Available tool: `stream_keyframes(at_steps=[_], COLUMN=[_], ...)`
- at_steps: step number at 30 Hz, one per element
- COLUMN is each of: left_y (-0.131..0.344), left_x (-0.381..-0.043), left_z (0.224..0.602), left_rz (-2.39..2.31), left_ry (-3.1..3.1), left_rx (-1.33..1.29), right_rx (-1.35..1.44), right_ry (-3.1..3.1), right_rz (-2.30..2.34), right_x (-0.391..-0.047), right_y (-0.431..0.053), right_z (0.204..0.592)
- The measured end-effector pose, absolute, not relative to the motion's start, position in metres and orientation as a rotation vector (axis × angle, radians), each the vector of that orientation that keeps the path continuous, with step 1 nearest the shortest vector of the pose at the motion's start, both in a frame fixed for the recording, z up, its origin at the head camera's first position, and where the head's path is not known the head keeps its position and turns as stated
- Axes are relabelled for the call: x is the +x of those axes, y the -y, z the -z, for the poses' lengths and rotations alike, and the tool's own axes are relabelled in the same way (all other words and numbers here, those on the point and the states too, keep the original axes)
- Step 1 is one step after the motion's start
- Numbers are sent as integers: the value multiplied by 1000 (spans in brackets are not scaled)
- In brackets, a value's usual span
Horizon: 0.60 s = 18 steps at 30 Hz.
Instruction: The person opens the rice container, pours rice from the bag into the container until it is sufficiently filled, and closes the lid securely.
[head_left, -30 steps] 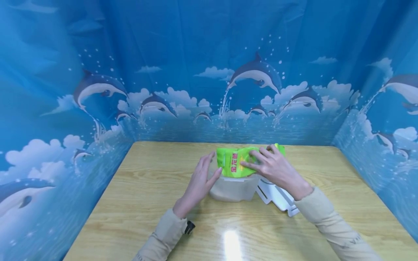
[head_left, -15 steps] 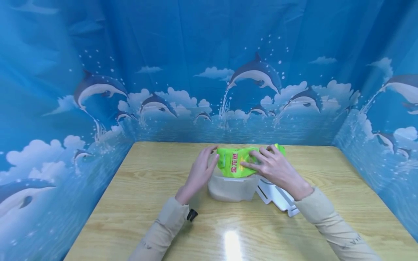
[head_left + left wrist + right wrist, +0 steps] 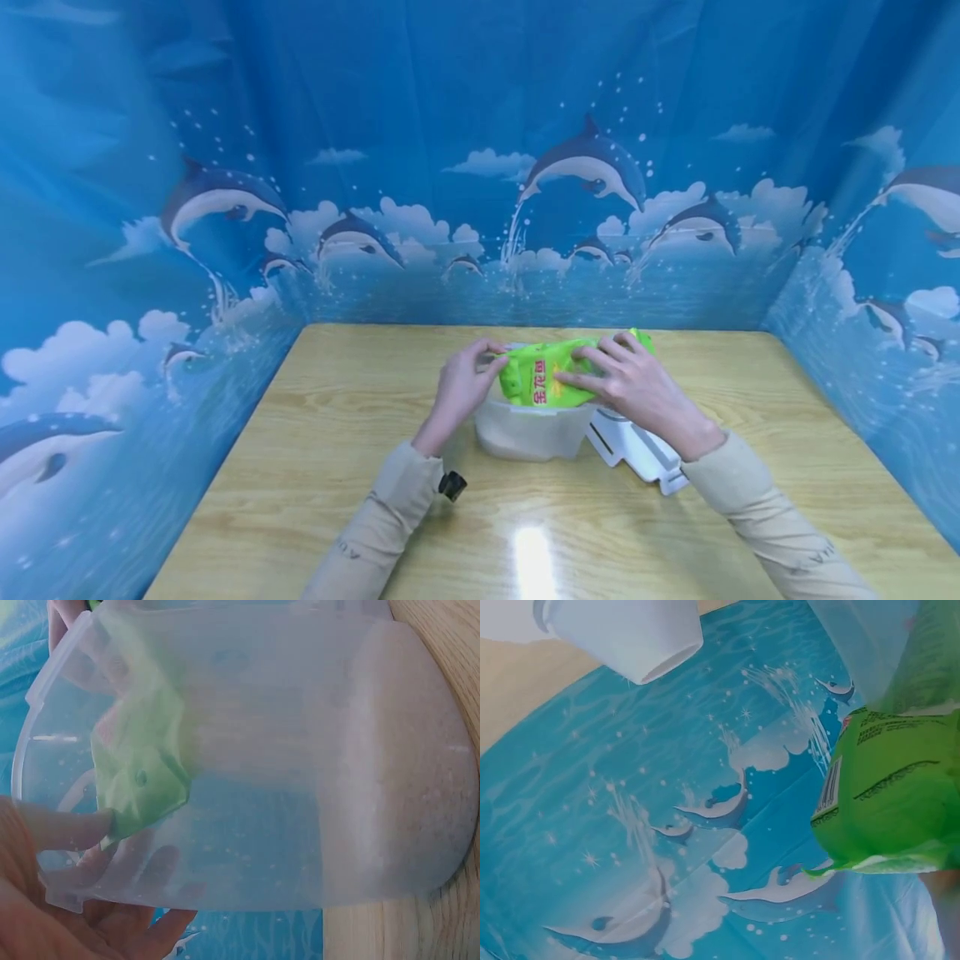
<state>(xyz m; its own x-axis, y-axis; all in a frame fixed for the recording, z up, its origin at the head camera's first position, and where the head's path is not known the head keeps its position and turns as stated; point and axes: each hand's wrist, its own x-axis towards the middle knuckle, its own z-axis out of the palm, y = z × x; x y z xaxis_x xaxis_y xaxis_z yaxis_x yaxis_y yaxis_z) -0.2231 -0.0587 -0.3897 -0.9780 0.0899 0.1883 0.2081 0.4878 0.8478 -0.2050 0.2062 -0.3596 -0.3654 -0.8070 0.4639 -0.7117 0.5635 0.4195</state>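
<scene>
A green plastic bag (image 3: 543,379) with red lettering lies tilted over the mouth of a translucent plastic container (image 3: 525,435). My right hand (image 3: 641,387) grips the bag's right part from above. With thumb and fingers my left hand (image 3: 459,385) pinches the bag's left corner at the container's rim. Through the wall in the left wrist view, the bag's crumpled end (image 3: 142,776) hangs inside, the thumb against its tip. Pale grains (image 3: 405,765) fill the container's bottom. The bag's printed lower side (image 3: 889,787) shows in the right wrist view.
Just right of the container a white slotted lid (image 3: 641,450) lies on the wooden table (image 3: 360,400). A white cup-shaped piece (image 3: 637,637) shows at the top of the right wrist view. A blue dolphin curtain (image 3: 420,150) closes off the back and sides.
My left hand has gone from beside the container to the bag's left corner and now pinches it; that corner has crumpled slightly. My right hand keeps its grip, nearly still.
</scene>
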Motion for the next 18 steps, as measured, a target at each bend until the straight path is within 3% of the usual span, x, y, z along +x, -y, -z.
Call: stream_keyframes(at_steps=[18], left_y=[59], left_x=[-224], left_z=[389], left_rz=[1415], left_ry=[2657], left_rx=[-247], right_rx=[1226], right_ry=[2284], right_rz=[-102], right_x=[-206], right_y=[-226], right_z=[372])
